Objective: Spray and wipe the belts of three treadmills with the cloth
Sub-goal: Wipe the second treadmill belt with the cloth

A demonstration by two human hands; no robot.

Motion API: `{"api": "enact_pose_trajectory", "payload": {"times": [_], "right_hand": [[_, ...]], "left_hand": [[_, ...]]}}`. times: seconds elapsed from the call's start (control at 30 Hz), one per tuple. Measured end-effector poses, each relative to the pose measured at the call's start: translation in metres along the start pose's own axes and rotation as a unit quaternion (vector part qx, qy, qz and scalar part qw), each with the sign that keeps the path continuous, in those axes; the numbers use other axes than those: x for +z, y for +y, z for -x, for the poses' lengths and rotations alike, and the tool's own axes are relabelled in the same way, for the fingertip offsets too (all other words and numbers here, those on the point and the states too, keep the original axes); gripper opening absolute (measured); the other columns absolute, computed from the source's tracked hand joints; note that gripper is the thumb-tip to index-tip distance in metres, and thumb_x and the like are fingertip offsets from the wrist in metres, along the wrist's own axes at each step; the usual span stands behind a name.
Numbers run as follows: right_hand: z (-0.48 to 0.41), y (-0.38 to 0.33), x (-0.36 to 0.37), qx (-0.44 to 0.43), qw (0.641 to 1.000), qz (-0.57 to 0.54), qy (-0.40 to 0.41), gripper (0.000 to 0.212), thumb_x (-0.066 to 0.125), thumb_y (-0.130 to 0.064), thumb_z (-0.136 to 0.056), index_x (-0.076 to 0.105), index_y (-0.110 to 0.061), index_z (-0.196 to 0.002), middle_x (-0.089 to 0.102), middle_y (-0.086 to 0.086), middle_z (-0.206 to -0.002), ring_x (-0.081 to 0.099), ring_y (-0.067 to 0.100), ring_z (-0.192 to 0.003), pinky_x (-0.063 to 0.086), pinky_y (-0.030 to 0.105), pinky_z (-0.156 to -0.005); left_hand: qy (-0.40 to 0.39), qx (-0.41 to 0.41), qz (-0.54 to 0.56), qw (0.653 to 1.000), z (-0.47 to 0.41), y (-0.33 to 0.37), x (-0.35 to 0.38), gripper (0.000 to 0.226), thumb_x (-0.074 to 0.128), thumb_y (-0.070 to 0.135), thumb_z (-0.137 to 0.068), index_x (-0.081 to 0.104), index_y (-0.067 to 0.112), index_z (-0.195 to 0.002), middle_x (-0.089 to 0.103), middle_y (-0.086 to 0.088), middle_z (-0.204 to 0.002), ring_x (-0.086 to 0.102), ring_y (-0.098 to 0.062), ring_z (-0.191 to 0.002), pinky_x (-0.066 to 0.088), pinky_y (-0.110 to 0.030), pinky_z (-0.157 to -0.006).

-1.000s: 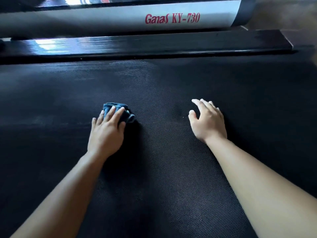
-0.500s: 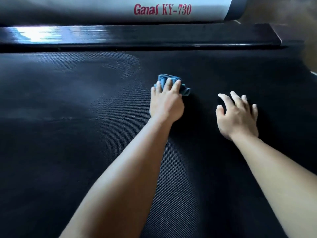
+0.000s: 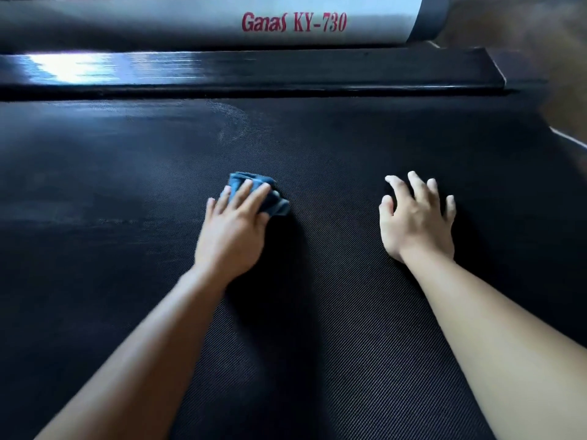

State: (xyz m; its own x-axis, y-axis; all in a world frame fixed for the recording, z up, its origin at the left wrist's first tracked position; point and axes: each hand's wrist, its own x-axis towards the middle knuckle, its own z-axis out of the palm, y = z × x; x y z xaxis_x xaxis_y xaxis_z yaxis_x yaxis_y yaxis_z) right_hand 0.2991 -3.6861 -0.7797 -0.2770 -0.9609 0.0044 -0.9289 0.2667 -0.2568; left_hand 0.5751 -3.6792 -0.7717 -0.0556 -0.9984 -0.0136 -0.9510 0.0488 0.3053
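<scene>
Pressing down on the treadmill belt (image 3: 317, 328), our left grip (image 3: 233, 233) lies with its fingers nearly straight across a bunched dark-blue cloth (image 3: 273, 203). The fingers are not curled round the cloth, and the thumb is mostly out of sight at the fabric's near edge.

Cloth: crumpled into a small wad, resting on the belt a little left of centre in our view. Its far and right-hand folds show beyond the fingertips.

Right grip (image 3: 417, 223): unclenched and holding nothing, fingers spread, fingertips touching the belt, the palm arched a little above it. It is well apart from the cloth, to its right.

Forearms: both bare, reaching in from the lower edge.

Belt: black, finely ribbed on the diagonal, filling most of what we see. A pale curved smear (image 3: 236, 122) shows on it beyond the cloth, near the far edge, and a duller hazy patch lies toward the left.

Side rail (image 3: 286, 69): glossy black, running along the belt's far edge, with a bright reflection toward its left end.

Grey housing (image 3: 158, 23): beyond the rail, lettered in red "Ganas KY-730", with a dark cap at its right end.

Floor (image 3: 524, 30): brown and blurred, at upper right.
</scene>
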Motion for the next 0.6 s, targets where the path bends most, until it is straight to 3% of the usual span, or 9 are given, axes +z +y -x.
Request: {"api": "enact_pose_trajectory", "payload": {"times": [0.2, 0.43, 0.6], "right_hand": [[-0.001, 0.0, 0.001, -0.004, 1.0, 0.006, 0.006, 0.048, 0.028, -0.049, -0.099, 0.032, -0.04, -0.146, 0.017, -0.002, -0.162, 0.006, 0.024, -0.151, -0.001, 0.051, -0.121], [-0.002, 0.0, 0.0, 0.002, 1.0, 0.002, -0.002, 0.049, 0.029, -0.05, -0.098, 0.031, -0.041, -0.146, 0.015, -0.003, -0.163, 0.002, 0.022, -0.151, -0.002, 0.05, -0.121], [-0.001, 0.0, -0.001, 0.001, 1.0, 0.011, 0.005, 0.049, 0.028, -0.052, -0.098, 0.03, -0.041, -0.146, 0.016, -0.003, -0.163, 0.004, 0.022, -0.151, 0.0, 0.05, -0.121]], "left_hand": [[0.029, -0.034, -0.016, 0.999, -0.085, 0.018, 0.005, 0.051, 0.039, 0.034, -0.102, 0.032, 0.03, -0.153, 0.024, -0.003, -0.164, 0.017, -0.034, -0.15, 0.01, -0.047, -0.122], [-0.013, 0.14, -0.006, 0.99, -0.076, 0.1, 0.032, 0.053, 0.039, 0.037, -0.103, 0.027, 0.035, -0.154, 0.02, 0.007, -0.165, 0.011, -0.027, -0.153, 0.005, -0.042, -0.124], [-0.012, 0.158, -0.012, 0.987, -0.03, 0.048, 0.021, 0.053, 0.041, 0.042, -0.103, 0.027, 0.039, -0.154, 0.022, 0.01, -0.163, 0.014, -0.025, -0.153, 0.008, -0.045, -0.124]]}}
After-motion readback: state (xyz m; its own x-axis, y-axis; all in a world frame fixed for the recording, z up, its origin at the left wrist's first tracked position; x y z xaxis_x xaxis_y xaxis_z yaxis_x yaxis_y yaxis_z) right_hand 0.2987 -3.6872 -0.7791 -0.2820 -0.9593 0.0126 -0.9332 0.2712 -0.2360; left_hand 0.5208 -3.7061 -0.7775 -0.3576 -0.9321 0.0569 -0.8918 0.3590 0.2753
